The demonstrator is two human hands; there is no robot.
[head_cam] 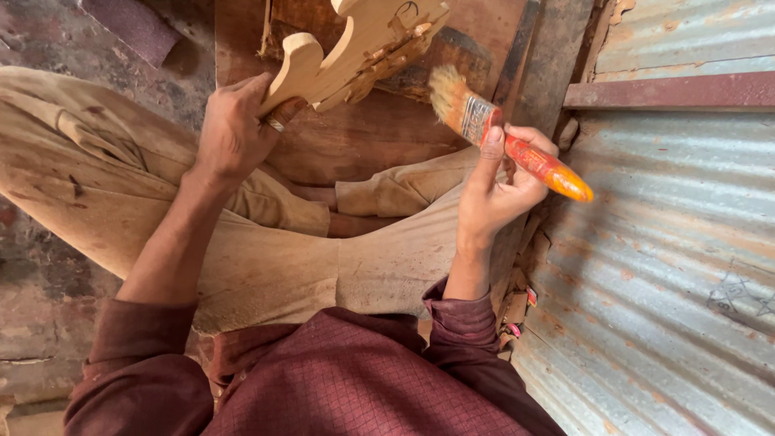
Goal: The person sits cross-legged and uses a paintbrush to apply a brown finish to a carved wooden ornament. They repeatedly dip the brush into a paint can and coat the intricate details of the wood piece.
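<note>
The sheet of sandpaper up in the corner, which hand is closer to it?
Left. The left hand grips a carved wooden piece just right of and below the sandpaper. The right hand holds a paintbrush much farther right, near the corrugated metal sheet.

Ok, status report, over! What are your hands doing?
Left hand gripping carved wooden piece. Right hand holding paintbrush, bristles just off the wood. Nothing between brush and piece.

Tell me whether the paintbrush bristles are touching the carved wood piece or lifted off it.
Lifted off. The paintbrush in the right hand has its bristles in open air beside the carved wood piece, which the left hand grips.
</note>
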